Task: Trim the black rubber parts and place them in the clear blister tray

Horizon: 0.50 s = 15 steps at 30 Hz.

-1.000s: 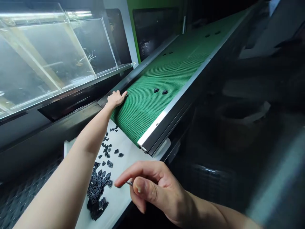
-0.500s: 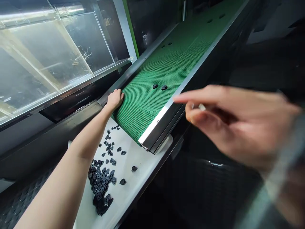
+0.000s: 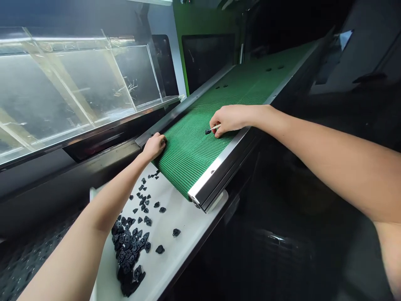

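My right hand [image 3: 230, 120] reaches over the green conveyor belt [image 3: 188, 154], fingers closed on a thin white stick [image 3: 216, 126]. A small black plastic part [image 3: 208, 131] lies at the stick's tip, by my fingertips; I cannot tell if it is gripped. My left hand [image 3: 155, 146] rests at the belt's left edge near its lower end, fingers curled in. Something dark shows at its fingertips, too small to make out. Below the belt end, a white tray [image 3: 169, 267] holds a pile of similar black parts [image 3: 128, 251], with several scattered around it.
Farther up the belt lie a few more black parts [image 3: 268, 70]. Metal side rails [image 3: 219, 161] border the belt. To the left stands a clear framed panel [image 3: 78, 83] of the machine. A dark machine surface [image 3: 266, 251] fills the lower right.
My right hand has moved left and away from me, from in front of the rail to over the belt. One of two near black parts is no longer visible. My left hand stays at the belt edge.
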Each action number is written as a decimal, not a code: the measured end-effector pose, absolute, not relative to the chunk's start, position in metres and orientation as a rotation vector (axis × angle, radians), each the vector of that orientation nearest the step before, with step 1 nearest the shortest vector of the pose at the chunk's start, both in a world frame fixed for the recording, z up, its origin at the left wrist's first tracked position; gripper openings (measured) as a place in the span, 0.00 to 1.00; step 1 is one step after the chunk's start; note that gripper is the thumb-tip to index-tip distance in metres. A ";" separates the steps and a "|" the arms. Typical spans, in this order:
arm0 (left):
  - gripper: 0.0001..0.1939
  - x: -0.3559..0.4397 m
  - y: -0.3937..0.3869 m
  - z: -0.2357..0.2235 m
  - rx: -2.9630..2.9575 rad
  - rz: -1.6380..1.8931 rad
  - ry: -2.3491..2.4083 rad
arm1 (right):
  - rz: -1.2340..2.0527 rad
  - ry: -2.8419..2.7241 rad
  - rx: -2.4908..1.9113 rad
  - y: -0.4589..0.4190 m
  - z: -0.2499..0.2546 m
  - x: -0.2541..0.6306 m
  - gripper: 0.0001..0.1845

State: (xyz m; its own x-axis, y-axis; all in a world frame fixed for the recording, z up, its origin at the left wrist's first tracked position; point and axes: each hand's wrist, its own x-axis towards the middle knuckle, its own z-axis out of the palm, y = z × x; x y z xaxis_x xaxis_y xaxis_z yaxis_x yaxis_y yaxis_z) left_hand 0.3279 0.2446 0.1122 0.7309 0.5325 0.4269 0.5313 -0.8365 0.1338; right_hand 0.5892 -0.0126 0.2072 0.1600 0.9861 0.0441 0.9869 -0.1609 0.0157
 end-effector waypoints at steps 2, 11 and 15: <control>0.09 0.323 0.245 0.110 2.835 0.760 0.873 | -0.034 -2.034 -2.381 -0.008 0.208 0.589 0.12; 0.14 0.293 0.243 0.104 2.021 1.017 0.911 | 0.083 -1.962 -2.291 -0.006 0.205 0.602 0.27; 0.11 0.254 0.223 0.113 1.636 1.052 0.800 | 0.101 -1.942 -2.286 -0.013 0.203 0.605 0.13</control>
State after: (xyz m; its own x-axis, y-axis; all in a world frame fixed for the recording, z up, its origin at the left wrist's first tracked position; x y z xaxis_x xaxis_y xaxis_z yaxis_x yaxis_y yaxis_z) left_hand 0.2543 0.2228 0.1128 0.4049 0.8770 0.2587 0.0147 -0.2892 0.9572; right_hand 0.6051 -0.0134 0.2033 0.1647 0.9856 0.0395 0.9761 -0.1571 -0.1499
